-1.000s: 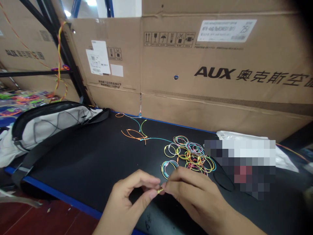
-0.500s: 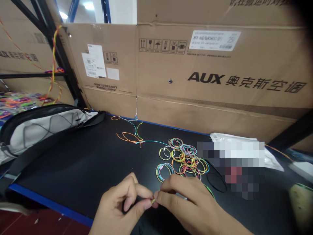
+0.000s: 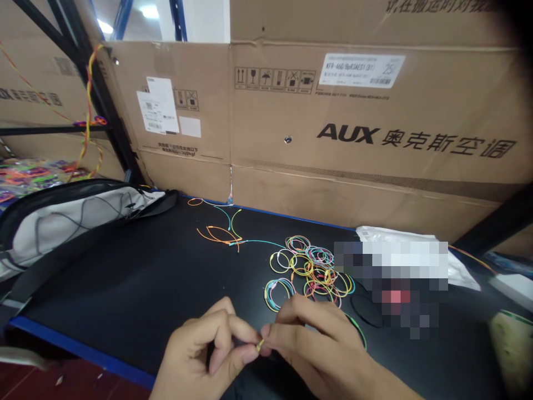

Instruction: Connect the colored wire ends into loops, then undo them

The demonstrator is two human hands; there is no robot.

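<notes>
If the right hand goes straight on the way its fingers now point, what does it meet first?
Probably the left hand first: its fingertips sit against the right hand's, around the small yellow wire piece both pinch, though depth is unclear.

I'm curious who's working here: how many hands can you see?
2: the left hand and right hand, together pinching a small yellow piece; no others show.
</notes>
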